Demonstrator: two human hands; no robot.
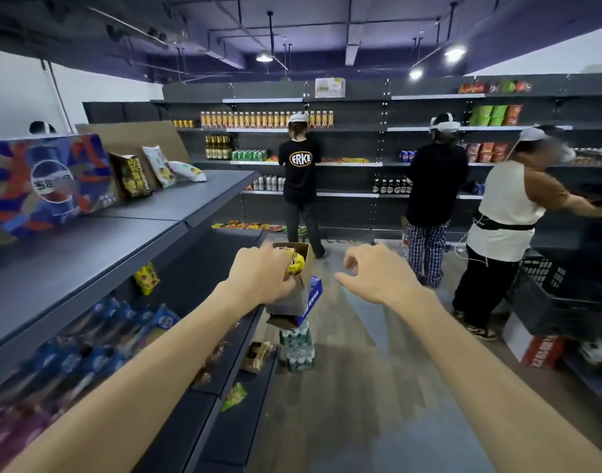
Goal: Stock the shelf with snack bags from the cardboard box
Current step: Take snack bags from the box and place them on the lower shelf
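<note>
Two bare hands reach forward. The left hand (262, 274) has its grip clamped on one yellow, crinkled snack bag (295, 264), at the mouth of one open cardboard box (301, 268) just beyond its fingers. The right hand (378, 274), beside it, hangs loosely curled, holding nothing. Farther off, three people (299, 179) face dark shelves (347, 131).

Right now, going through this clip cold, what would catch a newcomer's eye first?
The two bare arms reaching forward from the bottom: the left hand grips a yellow snack bag at the open cardboard box, while the right hand hovers beside it, holding nothing. To the left run the dark shelves, with a big blue Pepsi carton on top. At the far wall, three people stock drinks and snacks.
</note>
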